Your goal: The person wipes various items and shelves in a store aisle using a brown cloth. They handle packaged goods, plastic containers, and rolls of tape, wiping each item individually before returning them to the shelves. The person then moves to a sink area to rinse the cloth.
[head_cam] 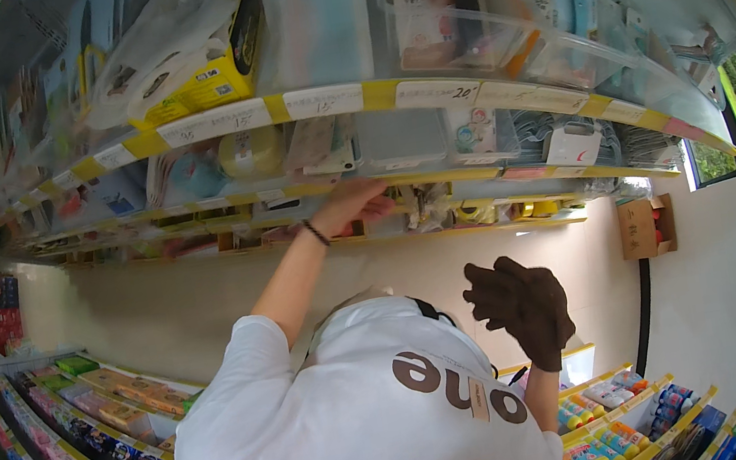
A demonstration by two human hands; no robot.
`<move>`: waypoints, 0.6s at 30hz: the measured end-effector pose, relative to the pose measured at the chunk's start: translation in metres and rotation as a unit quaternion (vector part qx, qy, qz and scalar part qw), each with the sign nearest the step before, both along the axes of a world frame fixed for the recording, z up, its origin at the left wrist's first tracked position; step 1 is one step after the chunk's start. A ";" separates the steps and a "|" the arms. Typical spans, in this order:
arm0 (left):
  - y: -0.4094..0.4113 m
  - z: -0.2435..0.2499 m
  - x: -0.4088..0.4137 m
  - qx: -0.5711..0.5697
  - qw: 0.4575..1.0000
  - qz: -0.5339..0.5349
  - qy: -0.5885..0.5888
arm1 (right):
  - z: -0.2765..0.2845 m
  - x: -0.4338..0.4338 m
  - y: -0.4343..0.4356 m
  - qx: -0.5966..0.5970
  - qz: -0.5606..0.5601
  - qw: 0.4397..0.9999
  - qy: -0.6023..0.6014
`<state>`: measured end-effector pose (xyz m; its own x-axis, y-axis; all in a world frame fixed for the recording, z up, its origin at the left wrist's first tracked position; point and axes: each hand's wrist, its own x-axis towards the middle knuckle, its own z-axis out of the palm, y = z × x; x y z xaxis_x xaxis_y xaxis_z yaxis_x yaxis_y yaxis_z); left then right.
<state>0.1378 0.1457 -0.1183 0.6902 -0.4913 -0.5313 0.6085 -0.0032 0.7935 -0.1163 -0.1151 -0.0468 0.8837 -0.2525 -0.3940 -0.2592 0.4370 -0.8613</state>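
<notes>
My left hand [355, 204], bare with a dark bead bracelet at the wrist, reaches to the front of the shelving. Its fingers are curled beside the yellow edge strip of a lower shelf [446, 175]; whether they hold anything is unclear. Above it, a clear plastic box [401, 136] and packaged goods stand on the shelf. My right hand [522, 314] is covered by dark brown glove fabric and raised away from the shelving, over the floor. Whether it also holds a second glove cannot be told. A white shirt with dark lettering covers my torso.
An upper shelf with yellow edging and price tags [326, 101] spans the view, bearing a yellow box [194, 88] and clear bins. Low racks of packaged goods [118, 407] stand at left, racks of bottles [608, 448] at lower right. An open cardboard box [636, 229] is by the right wall.
</notes>
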 end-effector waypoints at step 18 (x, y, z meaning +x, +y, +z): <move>0.038 0.003 0.013 0.056 0.903 0.398 -0.152 | -0.002 0.188 0.081 0.021 0.510 0.860 -0.006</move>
<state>0.1504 0.1836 -0.1153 0.9227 0.2708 -0.2743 0.2082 0.2488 0.9459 0.0715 -0.0341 -0.0483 0.6417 0.6701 -0.3731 -0.5166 0.0181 -0.8560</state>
